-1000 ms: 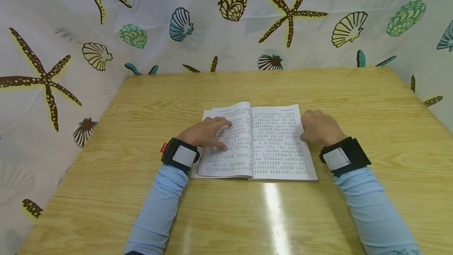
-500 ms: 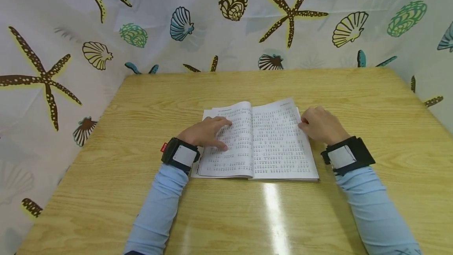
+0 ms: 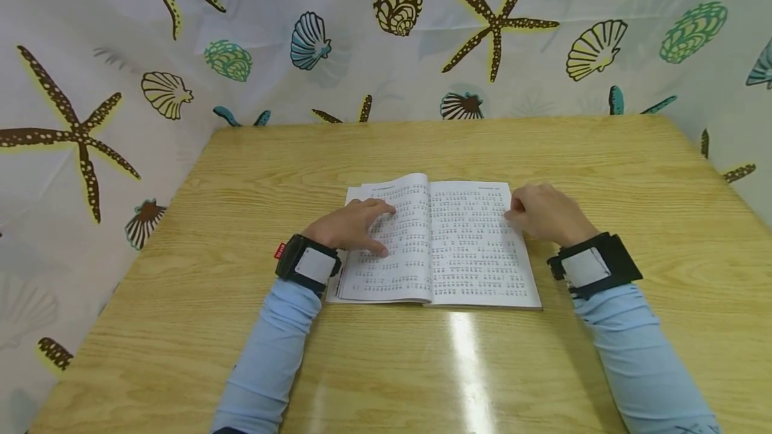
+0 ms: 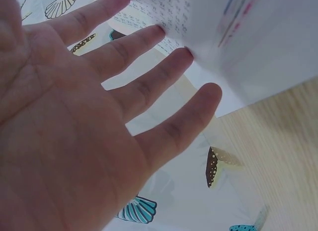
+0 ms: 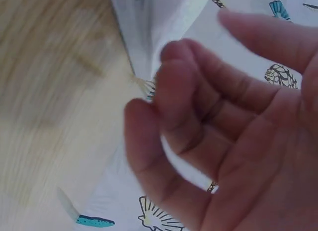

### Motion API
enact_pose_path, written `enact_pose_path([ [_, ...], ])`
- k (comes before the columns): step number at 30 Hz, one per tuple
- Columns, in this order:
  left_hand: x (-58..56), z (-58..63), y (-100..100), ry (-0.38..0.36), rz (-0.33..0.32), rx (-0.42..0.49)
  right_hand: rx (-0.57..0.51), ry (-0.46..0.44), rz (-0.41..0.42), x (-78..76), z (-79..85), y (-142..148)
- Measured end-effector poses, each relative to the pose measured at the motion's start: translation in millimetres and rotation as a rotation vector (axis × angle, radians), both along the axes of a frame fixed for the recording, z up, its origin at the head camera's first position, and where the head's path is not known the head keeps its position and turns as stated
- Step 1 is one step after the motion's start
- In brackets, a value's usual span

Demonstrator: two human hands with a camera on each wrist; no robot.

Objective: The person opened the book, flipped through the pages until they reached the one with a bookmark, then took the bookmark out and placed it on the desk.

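A book lies spread on the wooden table, with dense printed text on both pages. My left hand rests on the left page, thumb and fingers spread. In the left wrist view, the fingertips touch the paper. At the right page's outer edge is my right hand, its thumb tip over the paper. The right wrist view has its fingers loosely curled and the thumb apart, nothing visible between them. The book edge shows behind the fingertips.
The wooden table extends around the book, with a bright light reflection near its front. A white cloth printed with starfish and shells hangs behind and along both sides. Both wrists wear black straps.
The right page's upper corner lifted half a second ago and now lies flat. Its heading looked red before and looks dark now. My right hand shifted slightly; the left stayed put.
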State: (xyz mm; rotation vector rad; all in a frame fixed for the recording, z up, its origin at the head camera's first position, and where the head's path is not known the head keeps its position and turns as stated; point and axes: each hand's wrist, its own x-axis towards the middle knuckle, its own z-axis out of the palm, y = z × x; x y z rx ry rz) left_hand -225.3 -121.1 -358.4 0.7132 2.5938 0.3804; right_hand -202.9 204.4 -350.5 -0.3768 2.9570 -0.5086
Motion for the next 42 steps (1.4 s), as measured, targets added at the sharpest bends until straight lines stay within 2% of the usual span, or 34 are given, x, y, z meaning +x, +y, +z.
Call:
enact_pose_path([
  [4,0.0,-0.3,0.1,0.000,0.000,-0.001,0.014,-0.073,-0.040,0.4,-1.3,-0.9],
  [8,0.2,-0.2,0.0,0.000,0.002,-0.003,0.024,-0.062,-0.038,1.3,-0.9,-4.3],
  [15,0.0,0.0,0.0,-0.003,0.005,-0.003,0.080,-0.062,-0.102,4.1,-0.6,-6.1],
  [24,-0.7,0.6,-0.4,0.005,-0.003,-0.008,0.013,0.017,-0.089,2.5,-0.4,-7.8],
  [32,-0.4,0.2,0.1,0.003,-0.001,-0.007,0.097,0.072,-0.025,3.7,3.3,-5.9],
  [35,-0.5,0.3,0.7,0.007,-0.003,-0.010,0.034,0.098,0.019,2.3,2.4,-5.9],
  [38,-0.5,0.3,1.2,0.011,-0.008,-0.009,-0.090,0.114,0.073,1.6,2.5,-8.6],
  [42,-0.7,0.3,1.1,0.017,-0.012,-0.008,-0.253,0.049,0.146,3.2,3.9,-17.8],
])
